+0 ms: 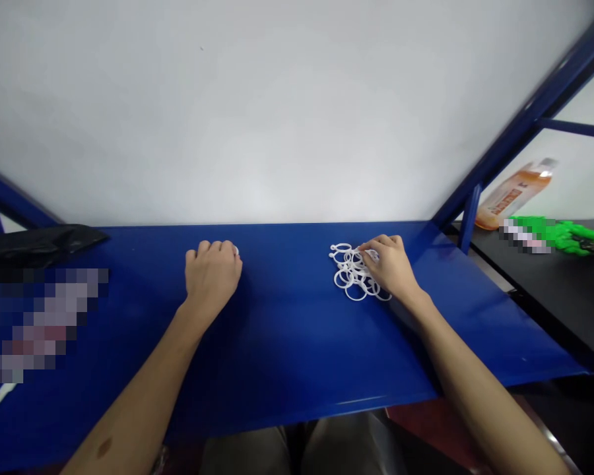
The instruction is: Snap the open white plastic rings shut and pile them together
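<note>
Several thin white plastic rings [356, 291], each with a small knob on its rim, lie tangled in a loose pile on the blue table. At the pile's upper right, my right hand [389, 260] pinches a ring between thumb and forefinger; the fingertips are partly hidden. Left of the pile and apart from it, my left hand [212, 267] rests on the table, back upward and fingers curled closed. A small white curved edge [236, 251] shows beside its forefinger. The rest of what that hand holds is hidden under the fingers.
A black plastic bag [44, 244] lies on the blue table [287, 356] at the left, near a blurred-out object with a white cable. Blue frame bars [505, 138] rise at the right. Beyond them are an orange bottle [515, 194], bright green items [569, 234] and another person's hand.
</note>
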Tool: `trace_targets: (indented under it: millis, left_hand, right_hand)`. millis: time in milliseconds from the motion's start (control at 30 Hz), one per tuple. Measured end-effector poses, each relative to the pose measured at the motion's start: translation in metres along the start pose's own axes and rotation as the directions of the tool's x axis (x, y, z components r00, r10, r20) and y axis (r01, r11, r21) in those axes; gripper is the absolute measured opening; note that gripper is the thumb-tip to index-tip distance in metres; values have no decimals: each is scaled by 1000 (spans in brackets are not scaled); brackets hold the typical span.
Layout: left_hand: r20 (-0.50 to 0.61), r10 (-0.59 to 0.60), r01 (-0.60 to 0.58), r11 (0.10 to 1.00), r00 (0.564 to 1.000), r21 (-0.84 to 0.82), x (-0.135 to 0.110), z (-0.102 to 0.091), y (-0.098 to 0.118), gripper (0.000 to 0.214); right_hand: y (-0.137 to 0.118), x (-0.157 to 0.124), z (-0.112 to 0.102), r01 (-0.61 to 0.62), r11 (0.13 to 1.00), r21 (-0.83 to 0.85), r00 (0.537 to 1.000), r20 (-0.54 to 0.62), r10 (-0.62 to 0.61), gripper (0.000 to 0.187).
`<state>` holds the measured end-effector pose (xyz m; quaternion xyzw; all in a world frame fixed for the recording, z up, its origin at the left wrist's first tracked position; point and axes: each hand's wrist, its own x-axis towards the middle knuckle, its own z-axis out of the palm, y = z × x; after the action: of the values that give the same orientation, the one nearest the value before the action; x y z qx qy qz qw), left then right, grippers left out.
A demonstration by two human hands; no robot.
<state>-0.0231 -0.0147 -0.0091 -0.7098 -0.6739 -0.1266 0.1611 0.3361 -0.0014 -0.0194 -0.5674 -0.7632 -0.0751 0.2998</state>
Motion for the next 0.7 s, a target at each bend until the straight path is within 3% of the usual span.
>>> trace_targets:
  millis: [100, 200, 267, 367, 467, 567, 633, 700]
  left_hand:
    - [-59, 12, -20, 990, 998, -138, 0, -10, 14, 16]
    - [-136, 95, -134, 940, 986, -314, -6, -18, 32, 10]
    - [-234, 216, -297, 863, 948, -408, -14, -20, 46, 8]
    - [-339, 405, -523, 731, 849, -439, -29, -19, 68, 9]
    - [-408, 500, -641, 657, 764, -396, -40, -15, 83, 9]
    - [-431, 555, -699, 623, 712, -352, -44, -12, 88, 9]
    - [-421, 578, -713, 604, 700, -357, -45, -11, 88, 9]
    - [-406, 545, -679, 612, 734, -406, -45, -9, 87, 6]
  right_hand:
    - [-1, 0, 0, 0, 1000, -12, 1000, -10, 0, 19]
    - [-7, 1, -4, 14, 1000, -19, 997, -72, -16, 20]
    - [-16, 1, -10, 27, 1000, -6, 989, -146, -27, 21]
    - [-40, -3, -18, 68, 991, 112, 982, -184, -46, 20]
    - [-68, -13, -19, 76, 927, 368, 997, -3, -80, 17]
    - [-88, -24, -12, -67, 835, 547, 969, 235, -76, 15]
    - [-94, -28, -6, -133, 807, 575, 952, 302, -59, 13]
    - [-95, -29, -2, -155, 809, 567, 950, 311, -37, 14]
